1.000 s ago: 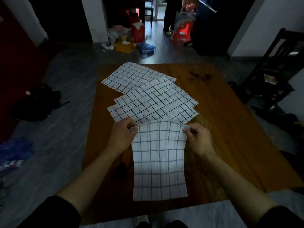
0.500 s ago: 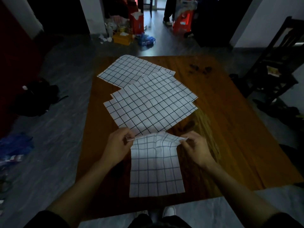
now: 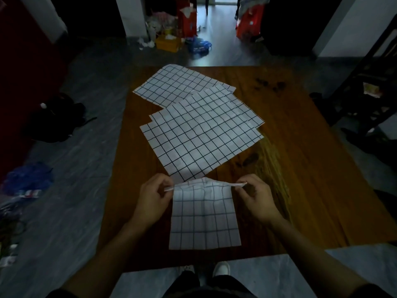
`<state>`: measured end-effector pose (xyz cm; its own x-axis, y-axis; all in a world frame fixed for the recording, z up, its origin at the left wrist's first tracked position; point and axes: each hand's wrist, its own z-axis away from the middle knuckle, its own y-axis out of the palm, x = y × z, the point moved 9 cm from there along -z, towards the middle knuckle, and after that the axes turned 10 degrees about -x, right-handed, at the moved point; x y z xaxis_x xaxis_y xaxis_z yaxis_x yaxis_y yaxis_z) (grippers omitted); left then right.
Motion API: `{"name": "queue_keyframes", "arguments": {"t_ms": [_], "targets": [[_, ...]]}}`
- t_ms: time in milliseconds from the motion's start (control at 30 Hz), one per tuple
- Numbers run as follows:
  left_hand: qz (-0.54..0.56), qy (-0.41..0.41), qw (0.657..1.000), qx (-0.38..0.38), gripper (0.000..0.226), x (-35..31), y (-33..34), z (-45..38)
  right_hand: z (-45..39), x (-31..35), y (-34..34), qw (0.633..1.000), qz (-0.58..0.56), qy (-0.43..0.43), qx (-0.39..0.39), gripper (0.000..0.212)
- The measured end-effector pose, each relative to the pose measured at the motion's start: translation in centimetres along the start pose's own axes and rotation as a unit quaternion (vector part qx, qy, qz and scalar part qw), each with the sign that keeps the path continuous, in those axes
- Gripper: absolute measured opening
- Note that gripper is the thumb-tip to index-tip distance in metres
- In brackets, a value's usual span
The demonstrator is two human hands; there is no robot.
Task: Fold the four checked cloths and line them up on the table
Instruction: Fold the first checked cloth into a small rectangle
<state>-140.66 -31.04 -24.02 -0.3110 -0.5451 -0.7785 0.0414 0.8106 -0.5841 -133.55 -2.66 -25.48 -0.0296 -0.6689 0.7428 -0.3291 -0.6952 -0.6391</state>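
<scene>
A white cloth with a black check, the near cloth (image 3: 204, 220), lies folded on the brown wooden table (image 3: 300, 168) close to its front edge. My left hand (image 3: 153, 200) pinches its far left corner, and my right hand (image 3: 255, 200) pinches its far right corner, so the far edge is lifted off the table. Beyond it three more checked cloths lie flat and overlapping: the top one (image 3: 202, 138) in the middle, one (image 3: 247, 112) peeking out under it, and one (image 3: 178, 84) at the far left.
A dark wooden chair (image 3: 369, 91) stands to the table's right. Dark bags (image 3: 53, 117) and a blue bag (image 3: 28, 179) lie on the grey floor at the left. Boxes and clutter (image 3: 169, 39) sit beyond the far edge. My shoes (image 3: 221, 268) show under the near edge.
Both hands have drawn the pinched far edge of the near cloth toward me, so the cloth looks shorter. The three flat cloths have not moved.
</scene>
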Motion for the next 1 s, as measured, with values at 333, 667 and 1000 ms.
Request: {"name": "queue_keyframes", "arguments": {"t_ms": [333, 667, 1000], "targets": [[0.05, -0.129, 0.99, -0.004, 0.012, 3.7, 3.0, -4.8, -4.5, -4.5, 2.6, 0.984, -0.072, 0.164, -0.023, 0.007], [0.024, -0.186, 0.98, 0.072, 0.046, 10.0, 7.5, -5.8, -5.3, -8.4, 7.3, 0.973, -0.095, 0.201, 0.057, 0.026], [-0.087, -0.202, 0.974, 0.059, 0.079, 12.0, 7.8, -6.3, -3.0, -8.9, 7.9, 0.981, 0.059, 0.175, 0.063, 0.021]]}}
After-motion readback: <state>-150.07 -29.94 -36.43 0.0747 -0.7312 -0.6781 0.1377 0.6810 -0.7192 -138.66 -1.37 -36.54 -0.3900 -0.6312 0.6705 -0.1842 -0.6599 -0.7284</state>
